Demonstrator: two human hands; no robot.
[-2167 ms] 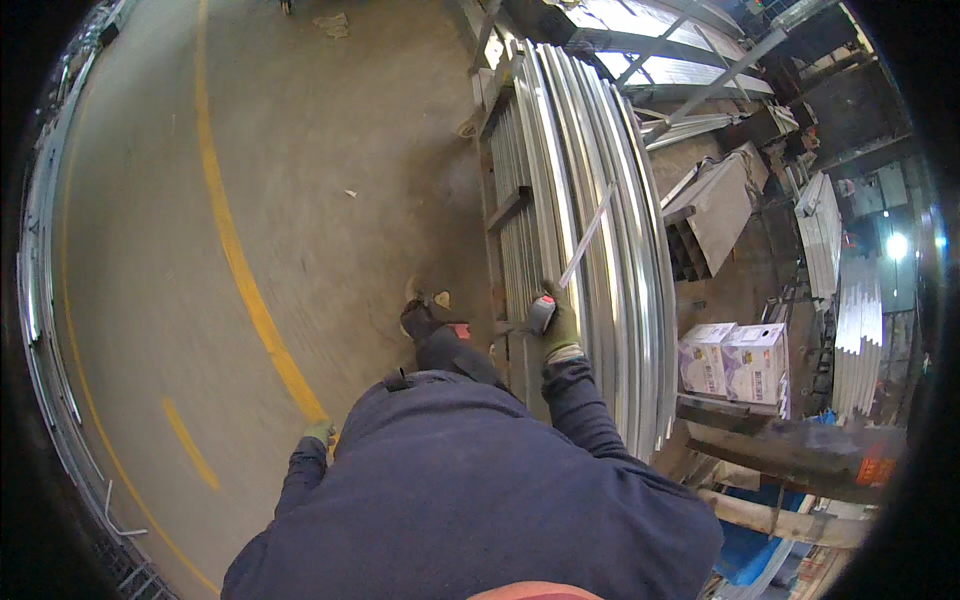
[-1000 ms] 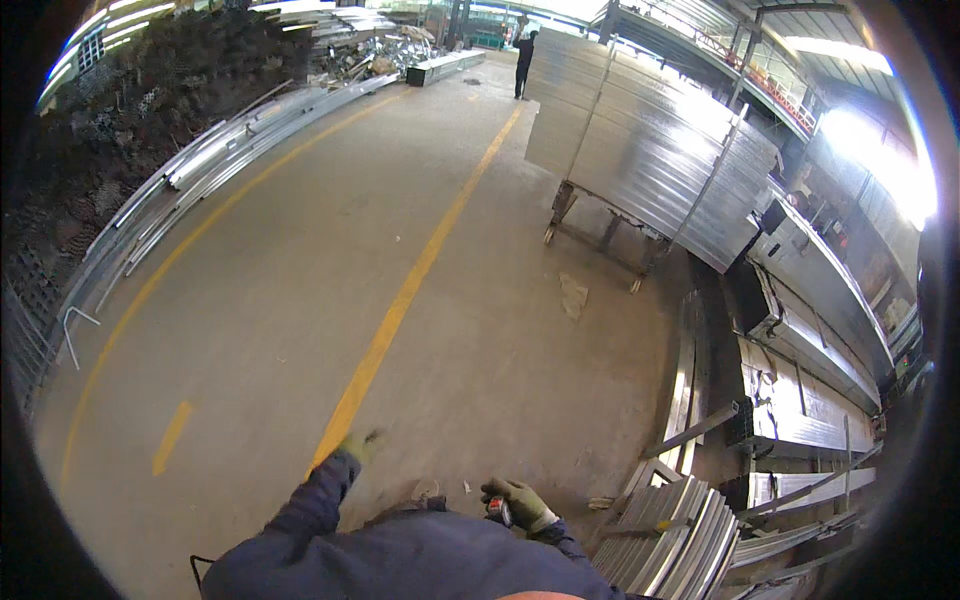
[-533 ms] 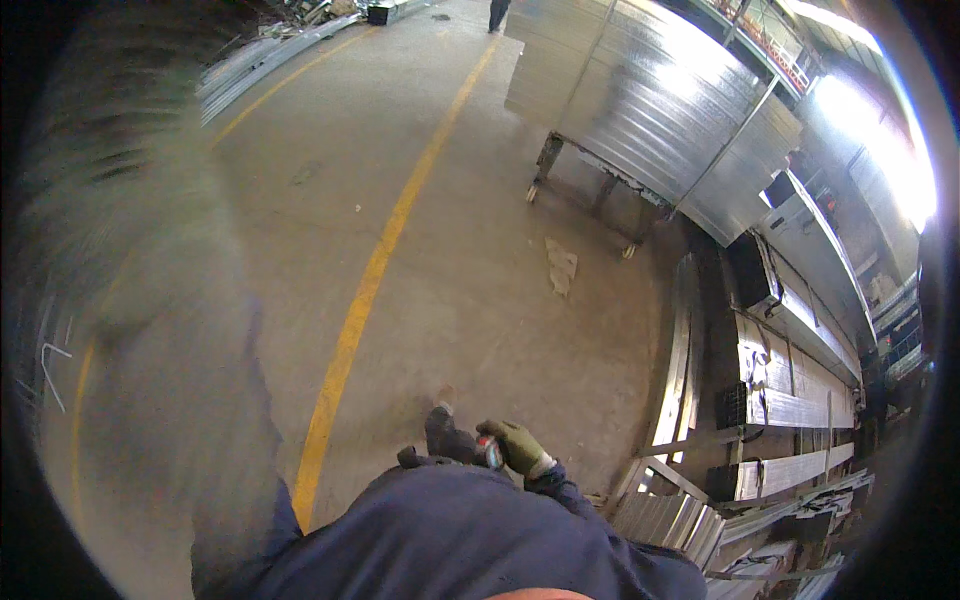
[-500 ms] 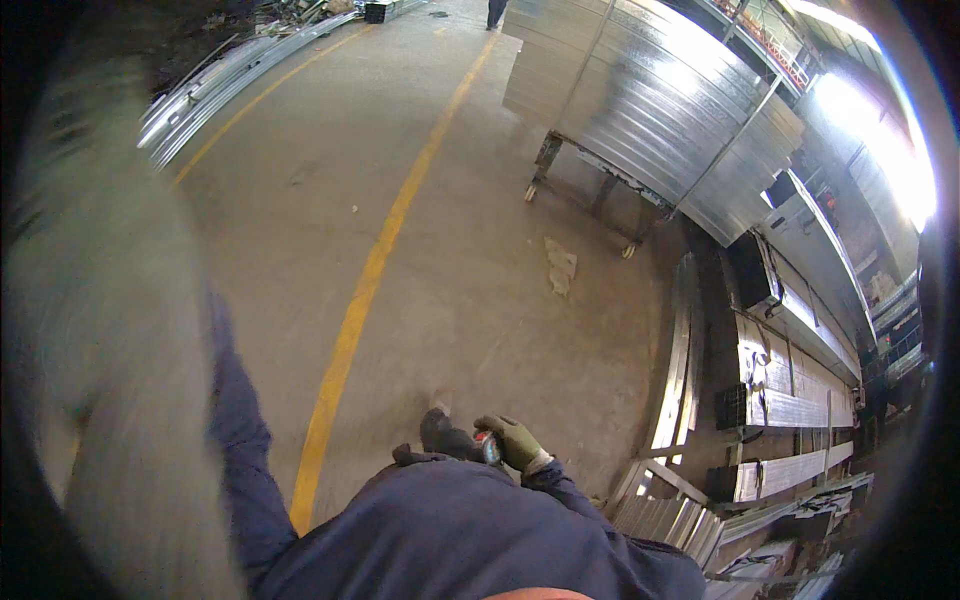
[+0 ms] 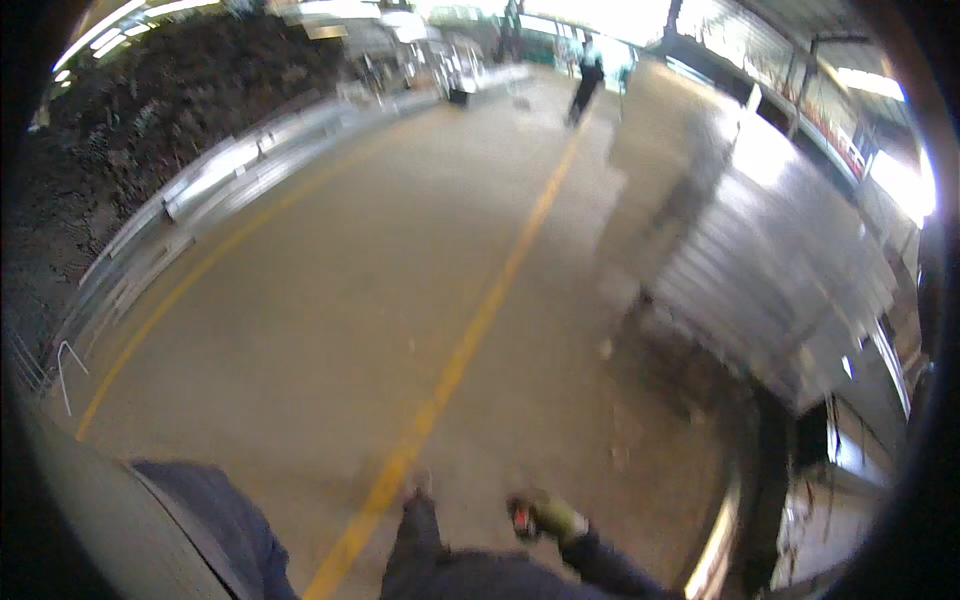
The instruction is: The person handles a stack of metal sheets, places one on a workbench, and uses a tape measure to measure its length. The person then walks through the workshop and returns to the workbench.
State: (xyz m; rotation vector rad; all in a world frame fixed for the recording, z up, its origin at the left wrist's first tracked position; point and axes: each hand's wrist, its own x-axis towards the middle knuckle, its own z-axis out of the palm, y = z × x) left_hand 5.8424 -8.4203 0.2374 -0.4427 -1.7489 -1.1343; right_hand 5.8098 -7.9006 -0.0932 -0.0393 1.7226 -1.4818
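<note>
At the lower middle, my right hand (image 5: 553,515) wears a green glove and hangs low over the floor. Its fingers are closed round a small red and dark object (image 5: 523,518), too blurred to name. My left sleeve (image 5: 215,515), dark blue, shows at the lower left. Beside it a large grey-green surface (image 5: 125,520) fills the corner, too close to make out. My left hand is out of sight. One of my legs (image 5: 415,535) reaches forward beside the yellow floor line (image 5: 455,360).
A stack of shiny metal sheets (image 5: 770,260) stands on a wheeled frame at the right. Long metal profiles (image 5: 225,180) lie along the left, next to a dark heap (image 5: 190,110). Far ahead, another person (image 5: 585,85) is on the walkway. Metal beams (image 5: 850,460) lie lower right.
My view has tilted up, bringing the far hall and the person into fuller sight. The blurred grey-green shape at the left has dropped to the lower corner. My right hand still holds the small object.
</note>
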